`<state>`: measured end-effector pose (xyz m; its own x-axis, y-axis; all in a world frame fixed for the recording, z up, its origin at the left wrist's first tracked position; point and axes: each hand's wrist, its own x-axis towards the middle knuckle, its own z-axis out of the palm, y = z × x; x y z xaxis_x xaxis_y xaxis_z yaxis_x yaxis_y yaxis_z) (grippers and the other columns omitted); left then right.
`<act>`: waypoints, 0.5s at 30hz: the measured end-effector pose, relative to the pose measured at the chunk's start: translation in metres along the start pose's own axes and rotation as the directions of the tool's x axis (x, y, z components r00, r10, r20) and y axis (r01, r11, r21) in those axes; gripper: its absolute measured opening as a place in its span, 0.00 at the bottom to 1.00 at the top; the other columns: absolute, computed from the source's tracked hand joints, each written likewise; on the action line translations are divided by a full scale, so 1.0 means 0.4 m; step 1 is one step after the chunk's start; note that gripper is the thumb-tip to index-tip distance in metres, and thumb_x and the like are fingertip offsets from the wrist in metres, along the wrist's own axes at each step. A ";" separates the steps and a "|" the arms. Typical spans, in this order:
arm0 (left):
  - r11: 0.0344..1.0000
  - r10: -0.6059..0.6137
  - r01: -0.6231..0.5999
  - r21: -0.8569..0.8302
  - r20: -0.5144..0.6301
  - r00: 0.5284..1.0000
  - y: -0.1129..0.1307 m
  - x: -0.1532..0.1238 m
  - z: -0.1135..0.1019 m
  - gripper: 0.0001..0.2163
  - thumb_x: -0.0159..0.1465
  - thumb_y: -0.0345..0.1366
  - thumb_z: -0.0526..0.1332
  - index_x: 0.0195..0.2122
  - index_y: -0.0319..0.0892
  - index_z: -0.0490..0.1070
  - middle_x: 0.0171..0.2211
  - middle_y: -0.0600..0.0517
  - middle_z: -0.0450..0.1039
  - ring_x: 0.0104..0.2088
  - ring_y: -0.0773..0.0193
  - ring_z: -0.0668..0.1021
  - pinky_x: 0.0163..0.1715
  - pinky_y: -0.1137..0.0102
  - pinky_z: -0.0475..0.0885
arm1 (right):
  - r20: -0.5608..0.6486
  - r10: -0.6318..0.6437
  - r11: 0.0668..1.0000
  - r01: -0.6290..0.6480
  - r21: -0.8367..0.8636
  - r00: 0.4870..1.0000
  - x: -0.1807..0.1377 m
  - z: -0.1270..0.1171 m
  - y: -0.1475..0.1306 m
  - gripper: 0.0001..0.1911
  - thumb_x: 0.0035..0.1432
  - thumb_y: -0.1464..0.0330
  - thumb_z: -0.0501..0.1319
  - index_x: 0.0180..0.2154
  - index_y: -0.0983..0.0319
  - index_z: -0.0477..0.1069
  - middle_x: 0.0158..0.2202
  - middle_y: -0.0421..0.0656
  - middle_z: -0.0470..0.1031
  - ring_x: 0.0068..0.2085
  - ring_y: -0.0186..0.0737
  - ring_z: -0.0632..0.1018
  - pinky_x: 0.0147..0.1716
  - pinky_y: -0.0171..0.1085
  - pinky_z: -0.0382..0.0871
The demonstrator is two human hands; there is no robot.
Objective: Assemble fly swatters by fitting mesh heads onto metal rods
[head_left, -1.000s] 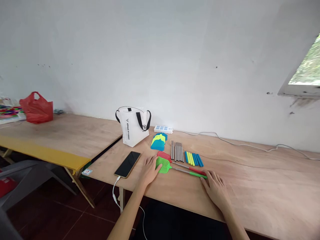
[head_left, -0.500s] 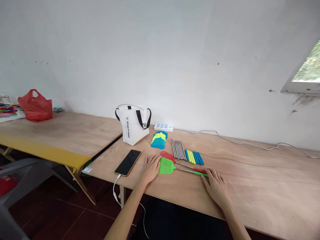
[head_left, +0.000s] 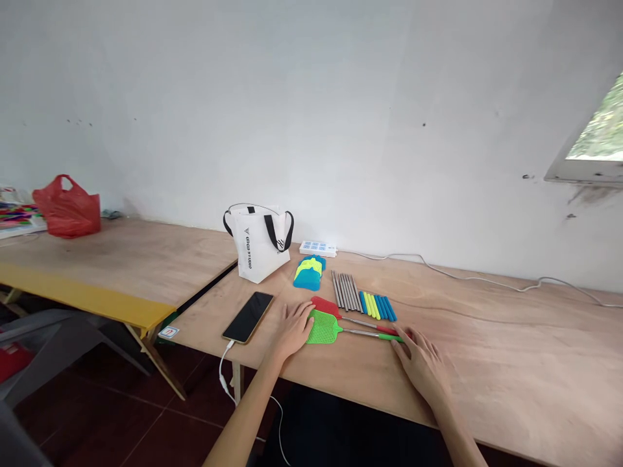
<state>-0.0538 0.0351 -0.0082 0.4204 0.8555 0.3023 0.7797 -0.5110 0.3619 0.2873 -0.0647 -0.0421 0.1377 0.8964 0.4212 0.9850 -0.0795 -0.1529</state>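
Two fly swatters lie side by side on the wooden table, a red fly swatter (head_left: 325,305) behind a green fly swatter (head_left: 324,327). My left hand (head_left: 293,331) rests at the left edges of their mesh heads, fingers stretched out and partly covering the green one. At the other end my right hand (head_left: 422,363) lies over the tips of the handles, its fingers extended and thumb apart. Just behind are a row of grey metal rods (head_left: 346,291), blue and yellow handle grips (head_left: 378,305), and a pile of blue and yellow swatter heads (head_left: 307,279).
Left of my hands lies a phone (head_left: 248,317) with a white cable. A white bag (head_left: 257,250) with black straps stands behind it, beside a power strip (head_left: 317,248) at the wall. A red plastic bag (head_left: 68,207) sits on the neighbouring table.
The green swatter's head has shifted slightly toward me, with a smaller shift of the red one. Both hands stay in nearly the same places.
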 end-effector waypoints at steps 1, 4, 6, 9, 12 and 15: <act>1.000 0.002 -0.002 0.003 0.004 1.000 -0.001 0.000 0.002 0.19 0.75 0.38 0.45 0.64 0.50 0.62 0.66 0.48 0.64 0.66 0.54 0.66 0.70 0.47 0.48 | 0.008 -0.010 1.000 0.010 0.004 1.000 0.001 0.005 0.001 0.27 0.70 0.55 0.45 0.65 0.49 0.65 0.61 0.47 0.71 0.63 0.50 0.69 0.61 0.53 0.63; 1.000 0.003 -0.003 0.005 0.000 1.000 -0.005 0.000 0.006 0.20 0.75 0.39 0.44 0.64 0.50 0.62 0.66 0.49 0.64 0.67 0.54 0.65 0.70 0.45 0.47 | 0.043 -0.032 0.999 0.031 0.015 0.999 0.003 0.020 0.006 0.28 0.71 0.56 0.43 0.67 0.50 0.61 0.64 0.48 0.68 0.66 0.50 0.66 0.63 0.56 0.60; 1.000 -0.003 0.003 0.001 -0.001 1.000 -0.007 0.001 0.007 0.19 0.75 0.40 0.44 0.64 0.50 0.63 0.66 0.49 0.65 0.66 0.53 0.65 0.70 0.45 0.48 | 0.074 -0.045 0.999 0.043 0.023 0.996 0.005 0.028 0.010 0.29 0.71 0.55 0.43 0.69 0.51 0.57 0.66 0.49 0.66 0.68 0.49 0.63 0.64 0.57 0.59; 1.000 -0.013 0.013 0.005 -0.005 1.000 -0.010 0.001 0.009 0.19 0.75 0.41 0.45 0.64 0.50 0.63 0.65 0.48 0.65 0.65 0.53 0.67 0.70 0.46 0.48 | 0.112 -0.061 0.998 0.058 0.029 0.992 0.005 0.035 0.015 0.32 0.70 0.51 0.43 0.71 0.52 0.53 0.68 0.50 0.61 0.71 0.49 0.58 0.66 0.58 0.56; 1.000 -0.012 0.012 0.010 -0.006 1.000 -0.009 0.001 0.008 0.19 0.75 0.41 0.45 0.64 0.50 0.63 0.64 0.48 0.66 0.64 0.52 0.69 0.70 0.46 0.48 | 0.130 -0.055 0.998 0.052 0.027 0.990 0.004 0.036 0.015 0.34 0.70 0.49 0.43 0.71 0.53 0.51 0.70 0.50 0.59 0.72 0.49 0.56 0.67 0.58 0.53; 1.000 -0.021 0.021 0.012 0.009 1.000 -0.006 0.000 0.005 0.19 0.75 0.42 0.45 0.63 0.50 0.64 0.64 0.47 0.65 0.63 0.52 0.70 0.69 0.45 0.49 | 0.132 -0.041 0.999 0.038 0.023 0.990 0.002 0.037 0.013 0.34 0.70 0.49 0.42 0.71 0.54 0.51 0.70 0.52 0.58 0.72 0.49 0.56 0.67 0.58 0.52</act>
<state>-0.0548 0.0366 -0.0109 0.4083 0.8667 0.2866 0.7937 -0.4921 0.3575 0.2910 -0.0579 -0.0558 0.0825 0.9485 0.3059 0.9869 -0.0351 -0.1573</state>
